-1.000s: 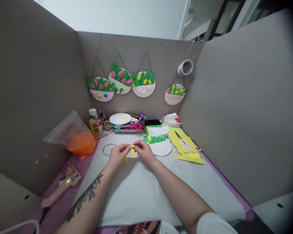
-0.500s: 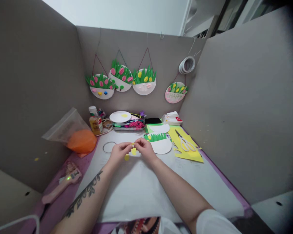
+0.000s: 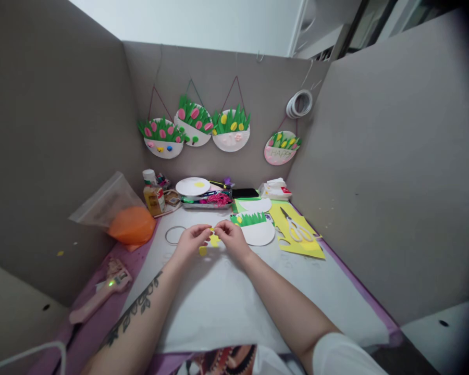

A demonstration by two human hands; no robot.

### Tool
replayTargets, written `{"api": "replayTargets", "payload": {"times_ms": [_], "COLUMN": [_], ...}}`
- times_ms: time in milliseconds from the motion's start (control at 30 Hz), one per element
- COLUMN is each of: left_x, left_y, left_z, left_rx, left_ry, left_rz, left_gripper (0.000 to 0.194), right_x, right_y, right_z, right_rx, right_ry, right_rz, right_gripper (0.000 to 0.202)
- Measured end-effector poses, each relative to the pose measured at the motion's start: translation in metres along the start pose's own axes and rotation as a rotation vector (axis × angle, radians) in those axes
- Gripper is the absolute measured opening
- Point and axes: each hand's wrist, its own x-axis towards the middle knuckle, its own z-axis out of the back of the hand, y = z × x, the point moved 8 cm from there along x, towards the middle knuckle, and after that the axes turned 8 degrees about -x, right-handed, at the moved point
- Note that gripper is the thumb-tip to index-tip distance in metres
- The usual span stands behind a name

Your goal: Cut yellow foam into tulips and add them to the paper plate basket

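Note:
My left hand and my right hand meet above the white table covering, fingertips pinched on a small yellow piece between them. Just beneath the fingers lie more yellow cutouts, partly covered by my hands, and another yellow piece lies nearer to me. A white half-round plate with green paper grass and yellow shapes rests to the right of my right hand.
White-handled scissors lie on yellow paper at the right. Behind are a supply tray, a phone and a glue bottle. A pink glue gun and an orange-filled bag stand left. Decorated plates hang behind.
Both hands stay close together with the small yellow piece; my left hand has shifted very slightly up and left. The rest looks the same.

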Motion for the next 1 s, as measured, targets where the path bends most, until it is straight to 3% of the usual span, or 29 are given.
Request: {"api": "replayTargets", "payload": {"times_ms": [133, 233, 400, 500, 600, 800, 1000], "left_x": [0.000, -0.001, -0.013, -0.017, -0.013, 0.002, 0.001], "left_y": [0.000, 0.006, 0.012, 0.014, 0.014, 0.005, -0.005], "left_z": [0.000, -0.001, -0.018, -0.022, -0.019, 0.009, 0.009], "left_rx": [0.026, -0.168, -0.358, -0.391, -0.378, -0.132, -0.094], "left_ry": [-0.003, 0.019, 0.250, 0.298, 0.248, -0.035, -0.079], "left_rz": [0.004, 0.099, 0.280, 0.320, 0.278, 0.030, -0.112], "left_gripper": [0.038, 0.037, 0.022, 0.022, 0.026, 0.040, 0.032], "right_x": [0.000, 0.003, 0.005, 0.003, 0.003, -0.001, -0.010], "right_y": [0.000, 0.001, 0.016, 0.014, 0.005, 0.002, 0.022], "right_z": [-0.001, 0.000, -0.004, -0.009, -0.013, -0.008, -0.014], "right_rx": [0.046, 0.130, 0.091, 0.079, 0.120, 0.064, -0.104], "right_ry": [0.012, 0.043, 0.172, 0.236, 0.235, 0.038, 0.009], "right_rz": [-0.017, -0.020, 0.143, 0.165, 0.102, 0.029, 0.080], "right_gripper": [0.012, 0.011, 0.011, 0.011, 0.009, 0.012, 0.011]}}
